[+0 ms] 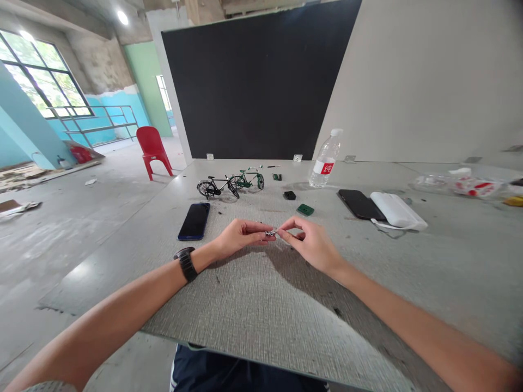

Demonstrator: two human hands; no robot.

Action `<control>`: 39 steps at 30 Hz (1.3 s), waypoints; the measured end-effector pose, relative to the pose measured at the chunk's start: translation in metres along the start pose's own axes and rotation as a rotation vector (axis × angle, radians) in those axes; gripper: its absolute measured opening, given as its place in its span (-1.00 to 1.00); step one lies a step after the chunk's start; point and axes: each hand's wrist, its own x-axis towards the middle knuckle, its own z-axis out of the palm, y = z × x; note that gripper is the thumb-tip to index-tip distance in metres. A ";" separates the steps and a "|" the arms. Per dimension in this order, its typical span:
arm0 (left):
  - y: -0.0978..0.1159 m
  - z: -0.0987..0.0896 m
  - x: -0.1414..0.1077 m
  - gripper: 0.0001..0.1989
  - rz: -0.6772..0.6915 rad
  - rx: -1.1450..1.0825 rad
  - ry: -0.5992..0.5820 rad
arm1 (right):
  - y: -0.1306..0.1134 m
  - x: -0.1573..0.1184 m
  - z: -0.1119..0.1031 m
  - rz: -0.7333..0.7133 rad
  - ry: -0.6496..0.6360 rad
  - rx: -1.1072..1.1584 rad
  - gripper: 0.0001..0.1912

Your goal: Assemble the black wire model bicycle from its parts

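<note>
Between my two hands, just above the table (253, 305), is a small silvery metal part (270, 233), too small to make out its kind. My left hand (241, 237) pinches it between thumb and fingers. From the other side, the thumb and forefinger of my right hand (308, 242) close at the part's right end; whether they hold a separate piece is unclear. Beyond my hands lie a green plastic piece (305, 209) and a black plastic piece (290, 195). A black model bicycle (216, 188) and a green model bicycle (248, 179) stand upright further back.
A blue-edged phone (194, 221) lies left of my hands. To the right are a black phone (359, 204), a white pouch-like item (396, 210) and clear plastic packaging (461, 185). A water bottle (326, 160) stands at the back, before a black panel (261, 81).
</note>
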 end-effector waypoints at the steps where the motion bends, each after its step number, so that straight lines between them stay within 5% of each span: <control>1: 0.000 0.000 0.000 -0.54 0.001 0.011 -0.003 | 0.002 0.000 0.000 0.011 -0.010 0.018 -0.70; 19: 0.007 0.002 -0.001 -0.54 0.013 0.028 -0.040 | 0.004 0.005 0.001 0.123 -0.061 0.195 -0.63; 31: 0.010 0.001 -0.001 -0.56 0.011 0.001 -0.049 | 0.002 0.004 0.005 0.055 -0.035 0.192 -0.72; 39: 0.007 0.004 0.000 -0.72 0.064 0.228 0.030 | -0.014 -0.008 0.007 -0.062 -0.036 0.110 -0.81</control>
